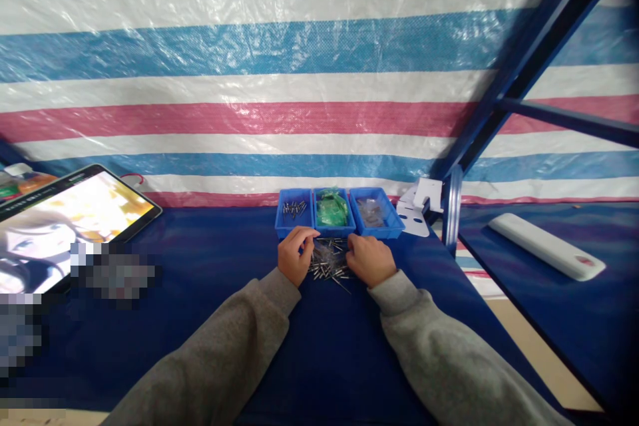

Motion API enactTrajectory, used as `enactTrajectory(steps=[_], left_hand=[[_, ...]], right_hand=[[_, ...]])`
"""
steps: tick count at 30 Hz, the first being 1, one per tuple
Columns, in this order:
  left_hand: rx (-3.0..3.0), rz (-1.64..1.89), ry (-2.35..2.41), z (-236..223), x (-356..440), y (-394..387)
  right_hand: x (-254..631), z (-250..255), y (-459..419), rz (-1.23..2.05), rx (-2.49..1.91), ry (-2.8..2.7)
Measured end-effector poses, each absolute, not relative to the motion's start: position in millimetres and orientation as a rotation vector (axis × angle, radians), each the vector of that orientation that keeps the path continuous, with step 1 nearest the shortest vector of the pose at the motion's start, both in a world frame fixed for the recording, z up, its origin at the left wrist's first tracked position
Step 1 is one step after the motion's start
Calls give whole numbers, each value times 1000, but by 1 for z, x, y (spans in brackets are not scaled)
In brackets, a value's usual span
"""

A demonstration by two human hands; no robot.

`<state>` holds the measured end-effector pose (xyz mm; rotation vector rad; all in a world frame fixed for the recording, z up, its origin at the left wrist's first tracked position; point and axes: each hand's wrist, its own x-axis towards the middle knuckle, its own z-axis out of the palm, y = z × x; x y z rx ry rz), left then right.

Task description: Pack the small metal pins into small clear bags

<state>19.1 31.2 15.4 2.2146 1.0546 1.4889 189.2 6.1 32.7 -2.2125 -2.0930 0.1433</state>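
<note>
I see the left hand (pixel 298 255) and the right hand (pixel 367 259) low on the table, apart, with a loose heap of small steel pins (pixel 327 265) between them. Both hands curl inward, and their fingers reach the edges of the heap. A thin clear plastic bag (pixel 323 251) seems to lie on the heap beside the left hand, though the view is too coarse for me to be sure. I cannot tell whether either hand is holding anything.

Just ahead of the hands, three blue plastic bins stand side by side. The left bin (pixel 287 226) holds more steel pins, the middle bin (pixel 333 229) holds a green plastic bag (pixel 332 208), and the right bin (pixel 384 226) holds a clear bag of small dark parts (pixel 370 212). Under the hands lies a dark blue table cover (pixel 214 346), and grey sleeves (pixel 224 353) run back from both wrists.

Ahead of the right hand and beyond the bins sits a white plastic bracket (pixel 419 210), and farther right a long white rounded bar (pixel 546 246) lies on a separate blue surface. Well left of the left hand is a black-framed tablet (pixel 74 226) showing a bright picture. Ahead of everything hangs a striped woven tarp (pixel 299 93), crossed at the right by a blue steel frame (pixel 519 73).
</note>
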Motion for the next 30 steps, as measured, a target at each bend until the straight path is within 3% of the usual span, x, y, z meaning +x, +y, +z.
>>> enactTrajectory(steps=[7, 16, 30], left_hand=[[2102, 1562, 1074, 29, 22, 38], [2235, 1455, 963, 18, 21, 36], [2366, 1511, 896, 13, 22, 40]], right_hand=[[191, 59, 14, 107, -1688, -1836], [190, 18, 18, 729, -1158, -1232], [184, 11, 13, 858, -1052, -1256]])
